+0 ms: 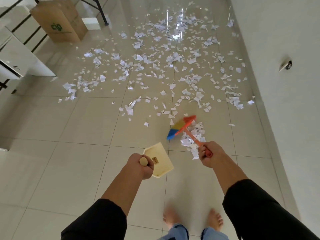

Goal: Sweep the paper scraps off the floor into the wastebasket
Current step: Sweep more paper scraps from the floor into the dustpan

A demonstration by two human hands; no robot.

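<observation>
The right hand (207,155) is gripping the orange handle of the broom (181,127), and its coloured bristles are lying on the floor ahead of this grip, at the edge of a small heap of scraps (194,137). The heap is lying just beyond the right grip, probably gathered there so that it goes into the pan in one push. The left hand (142,168) is closing around the stick of the cream dustpan (158,161), which is waiting beside the heap, on the left of the right grip. Most paper scraps (155,66) are lying far ahead of both grips, spread over the tiled floor (69,153). No wastebasket is showing; a cardboard box (58,21) is standing far ahead on the left.
</observation>
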